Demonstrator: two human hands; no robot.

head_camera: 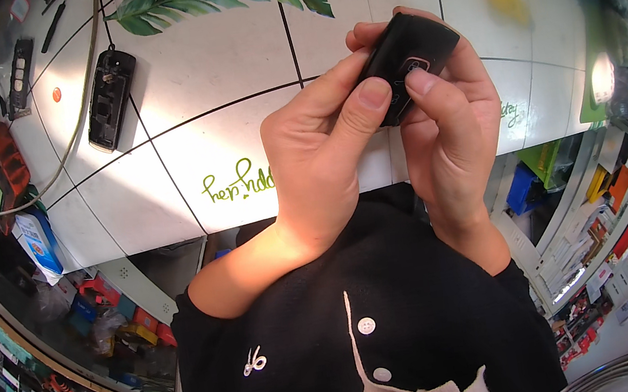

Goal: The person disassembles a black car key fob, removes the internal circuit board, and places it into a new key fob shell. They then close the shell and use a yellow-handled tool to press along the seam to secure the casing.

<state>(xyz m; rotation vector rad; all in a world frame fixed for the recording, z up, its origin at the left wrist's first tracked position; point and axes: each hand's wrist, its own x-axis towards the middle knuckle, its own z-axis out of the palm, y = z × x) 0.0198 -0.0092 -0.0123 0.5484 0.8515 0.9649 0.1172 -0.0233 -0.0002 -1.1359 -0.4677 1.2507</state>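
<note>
Both hands hold a black car key fob [412, 38] above the white tabletop, its face with button symbols turned up. My left hand [311, 136] grips the fob's left side, with the thumb lying on the lower part of the face. On the other side, my right hand [453, 116] wraps the edge and lays its thumb over the buttons. Fingers behind the fob are partly hidden. To the left, an opened black key fob shell [111, 101] lies with its hollow inside facing up. A small orange-red disc [57, 95] is beside it.
A pale cable [66, 160] curves across the table's left side. Beyond it lie a remote with light buttons [20, 75], a dark slim tool [53, 27], a red device with a screen [5, 152] and a blue-and-white packet [39, 243]. Open drawers [142, 304] sit below the edge.
</note>
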